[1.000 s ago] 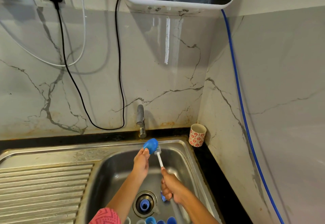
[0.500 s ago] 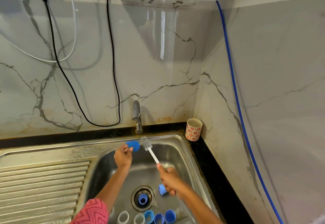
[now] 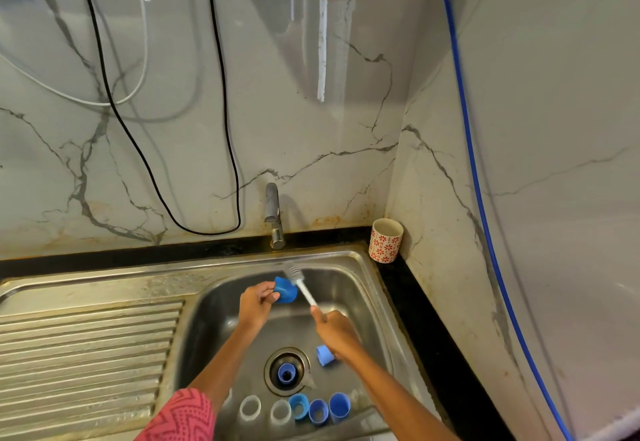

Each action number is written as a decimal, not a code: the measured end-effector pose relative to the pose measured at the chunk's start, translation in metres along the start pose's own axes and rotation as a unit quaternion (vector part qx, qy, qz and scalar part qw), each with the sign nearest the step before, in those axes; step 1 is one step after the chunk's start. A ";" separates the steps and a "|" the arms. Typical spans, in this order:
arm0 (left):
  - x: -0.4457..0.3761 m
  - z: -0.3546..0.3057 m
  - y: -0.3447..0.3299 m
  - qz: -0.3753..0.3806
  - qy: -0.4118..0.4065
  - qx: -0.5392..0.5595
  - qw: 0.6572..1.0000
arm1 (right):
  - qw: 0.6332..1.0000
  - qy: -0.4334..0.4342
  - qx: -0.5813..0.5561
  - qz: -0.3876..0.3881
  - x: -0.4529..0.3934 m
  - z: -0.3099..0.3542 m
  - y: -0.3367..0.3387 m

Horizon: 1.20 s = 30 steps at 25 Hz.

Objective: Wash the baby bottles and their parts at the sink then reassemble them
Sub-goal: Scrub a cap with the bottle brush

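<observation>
Left hand [image 3: 255, 303] over the sink basin [image 3: 349, 288], fingers curled, pinching a blue bottle cap [image 3: 286, 290] by its near edge; cap sticks out just past the fingertips, toward the tap [image 3: 273, 215]. Right hand [image 3: 337, 331] fisted around the white handle of a bottle brush [image 3: 304, 290], index finger laid along the shaft; the bristle head reaches up-left from that hand and touches the far side of the cap. Bristles blurred, can't tell if they go inside the cap. Just below the right hand a blue part [image 3: 325, 355] lies on the basin floor, partly hidden by the wrist. Between the two forearms a blue ring [image 3: 286, 372] sits in the drain. Nearer the body: two clear rings [image 3: 250, 407] and three blue collars [image 3: 318, 410] in a row; left forearm and pink sleeve [image 3: 181, 418] cover what lies left of them. Patterned cup [image 3: 386, 239] on the counter, well beyond the right hand. Purifier body cut off at top.
</observation>
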<state>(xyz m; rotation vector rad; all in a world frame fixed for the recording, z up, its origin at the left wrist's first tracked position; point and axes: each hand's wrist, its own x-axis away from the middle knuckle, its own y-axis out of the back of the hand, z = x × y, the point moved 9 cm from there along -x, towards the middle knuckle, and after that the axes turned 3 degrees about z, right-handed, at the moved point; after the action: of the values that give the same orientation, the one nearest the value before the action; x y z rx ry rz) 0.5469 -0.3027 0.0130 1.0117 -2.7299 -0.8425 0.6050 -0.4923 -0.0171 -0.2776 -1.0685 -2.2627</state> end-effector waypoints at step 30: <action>0.071 0.077 -0.242 0.360 0.020 -0.208 0.909 | 0.993 -0.087 0.083 -0.018 -0.034 -0.097 0.041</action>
<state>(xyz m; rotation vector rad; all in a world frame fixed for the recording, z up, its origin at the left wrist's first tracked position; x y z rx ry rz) 0.6081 -0.4631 -0.1876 -0.0745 -2.4090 -1.1316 0.6636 -0.5702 -0.0696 -0.3958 -1.3541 -2.1956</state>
